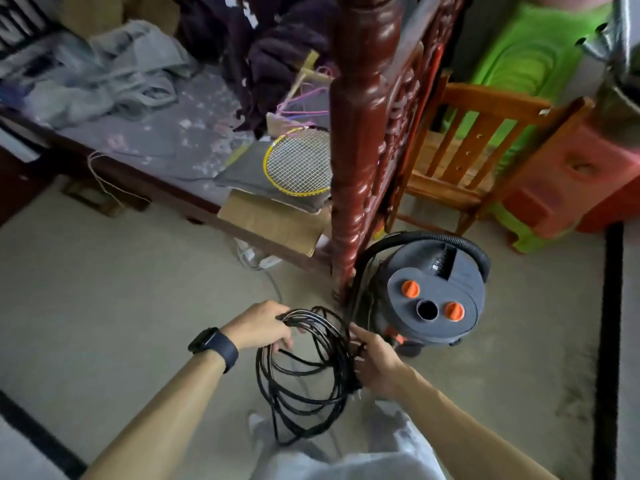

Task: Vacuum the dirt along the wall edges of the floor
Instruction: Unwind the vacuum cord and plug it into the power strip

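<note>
While in left hand [266, 327] and right hand [375, 362], cord coil [338, 367] beside canister [438, 271].

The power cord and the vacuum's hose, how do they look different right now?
The power cord is thin and smooth; the hose is thick and ribbed. The power cord hangs in many loose loops, gripped by the left hand and the right hand; the hose makes a single arch over the vacuum standing on the floor. Both are black.

We see a glossy dark-red wooden bedpost [360, 140], a matt grey, probably plastic vacuum [434, 299], smooth black cord [304, 368], and crumpled cloth bedding [114, 81].
</note>
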Motion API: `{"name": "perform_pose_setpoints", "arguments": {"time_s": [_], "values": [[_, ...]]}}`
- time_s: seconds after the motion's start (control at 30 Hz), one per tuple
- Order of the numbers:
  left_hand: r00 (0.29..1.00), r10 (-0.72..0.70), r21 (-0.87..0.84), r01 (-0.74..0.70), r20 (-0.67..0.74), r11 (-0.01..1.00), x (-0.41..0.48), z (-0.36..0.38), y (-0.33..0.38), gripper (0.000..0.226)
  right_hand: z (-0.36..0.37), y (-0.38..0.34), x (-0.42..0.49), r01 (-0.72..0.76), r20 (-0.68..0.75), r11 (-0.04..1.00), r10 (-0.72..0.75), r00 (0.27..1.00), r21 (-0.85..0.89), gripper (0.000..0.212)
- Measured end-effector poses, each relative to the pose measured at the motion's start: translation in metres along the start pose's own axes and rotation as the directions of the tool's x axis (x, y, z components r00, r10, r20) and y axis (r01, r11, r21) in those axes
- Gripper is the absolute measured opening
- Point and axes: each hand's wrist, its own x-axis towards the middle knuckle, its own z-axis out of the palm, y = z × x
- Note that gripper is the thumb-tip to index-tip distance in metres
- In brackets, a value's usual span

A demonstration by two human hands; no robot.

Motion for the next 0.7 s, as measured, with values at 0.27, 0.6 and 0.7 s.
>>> {"name": "perform_pose_setpoints", "arguments": {"time_s": [0.27, 0.6, 0.7], "values": [[0.993, 0.022, -0.122, -0.036, -0.118, 0.992, -0.058, -0.059, -0.184, 0.020, 0.106, 0.061, 0.048, 0.064, -0.509, 0.996, -0.084, 0.856, -0.058, 0.033], [0.808, -0.316, -0.541, -0.003, -0.497, 0.841, -0.123, -0.160, -0.325, 0.032, 0.183, 0.068, 0.041, 0.122, -0.578, 0.991, -0.065, 0.814, 0.059, 0.018], [0.829, -0.272, -0.568, -0.065, -0.488, 0.820, -0.120, -0.175, -0.331, 0.027, 0.216, 0.073, 0.046, 0.132, -0.399, 0.969, -0.039, 0.916, 0.208, 0.031]]}}
